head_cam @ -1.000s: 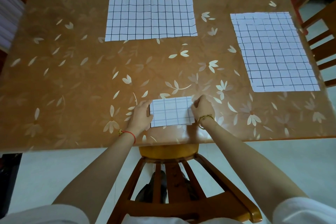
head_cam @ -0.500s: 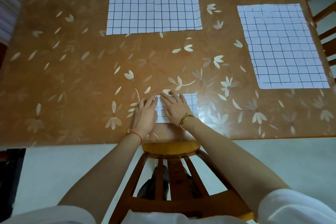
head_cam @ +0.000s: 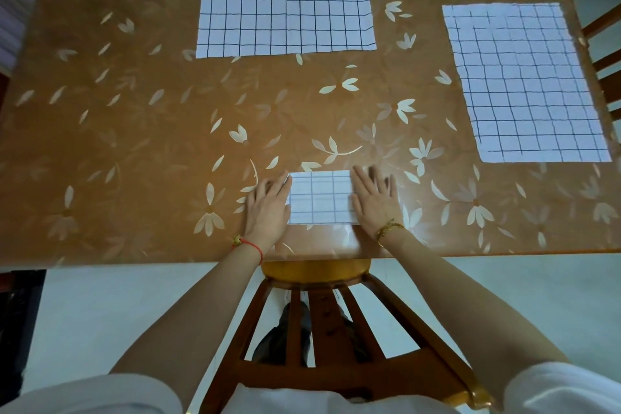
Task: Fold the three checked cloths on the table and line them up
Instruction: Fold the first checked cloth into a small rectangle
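Observation:
A small folded checked cloth [head_cam: 321,197] lies near the table's front edge. My left hand [head_cam: 268,207] lies flat at its left edge and my right hand [head_cam: 374,200] lies flat at its right edge, fingers straight, palms down. A second checked cloth [head_cam: 285,0] is spread flat at the back centre. The third checked cloth [head_cam: 527,84] is spread flat at the right side of the table.
The table [head_cam: 134,128] has a glossy orange top with a pale flower pattern. A wooden chair [head_cam: 316,312] stands under its front edge below my arms. Another chair [head_cam: 605,44] is at the far right.
Both hands were pressing together on the folded cloth half a second ago. They have slid apart to its left and right edges, uncovering its middle.

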### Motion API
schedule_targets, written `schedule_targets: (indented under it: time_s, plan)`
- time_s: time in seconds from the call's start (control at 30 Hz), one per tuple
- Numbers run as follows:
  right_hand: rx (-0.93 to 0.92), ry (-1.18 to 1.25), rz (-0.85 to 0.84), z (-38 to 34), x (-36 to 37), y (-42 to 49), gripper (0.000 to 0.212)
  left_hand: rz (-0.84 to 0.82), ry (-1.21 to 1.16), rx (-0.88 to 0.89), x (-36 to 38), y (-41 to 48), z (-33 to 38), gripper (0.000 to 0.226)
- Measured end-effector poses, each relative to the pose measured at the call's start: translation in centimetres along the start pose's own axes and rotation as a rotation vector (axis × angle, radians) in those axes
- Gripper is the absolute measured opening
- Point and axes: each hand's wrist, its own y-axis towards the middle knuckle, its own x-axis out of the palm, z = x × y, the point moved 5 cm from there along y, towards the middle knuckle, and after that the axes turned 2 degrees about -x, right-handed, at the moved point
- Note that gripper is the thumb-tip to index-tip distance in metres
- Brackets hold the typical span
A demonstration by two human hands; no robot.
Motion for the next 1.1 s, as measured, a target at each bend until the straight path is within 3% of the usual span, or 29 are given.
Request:
schedule_targets:
  time_s: [0.23,0.4,0.5,0.63,1.1]
  plan:
    - [0.145,0.047,0.094,1.7,-1.6,-0.2,0.066,0.003,0.0,-0.002,0.2,-0.1,0.2,0.063]
    - [-0.2,0.039,0.029,-4.6,-2.4,1.6,0.068,0.085,-0.013,0.002,-0.2,-0.8,0.3,0.062]
    - [-0.316,0.043,-0.036,-7.9,-1.8,2.4,0.065,0.099,0.013,0.011,0.0,-1.3,0.1,0.055]
    - [-0.274,0.012,-0.127,-9.2,-0.7,2.8,0.054,0.064,0.063,0.032,0.4,-1.4,-0.3,0.052]
    - [-0.234,-0.016,-0.173,-9.7,-0.7,2.6,0.054,0.098,0.004,0.163,0.6,-7.1,-1.0,0.034]
